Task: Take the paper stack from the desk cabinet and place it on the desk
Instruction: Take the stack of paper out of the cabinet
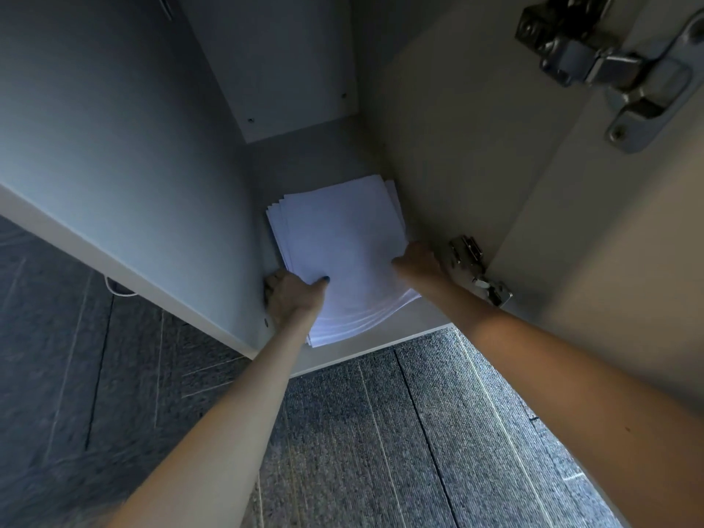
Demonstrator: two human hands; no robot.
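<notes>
Paper stack (339, 242) at frame centre, inside cabinet (457, 146), clasped by left hand (293, 293) and right hand (419, 262); both grips closed on near edge.

upper hinge (624, 66) cut by right edge, paper stack (339, 238) underside and hands' fingers beneath hidden

I read this as an office: grey ribbed carpet tiles (381, 432) with visible seams fill the lower half of the frame, the kind laid in workplaces. Above them I see a plain white laminate desk cabinet (133, 146), its door swung open at right on steel concealed hinges (609, 66). A loose stack of white printer paper (343, 238) lies on the cabinet floor at centre.
</notes>
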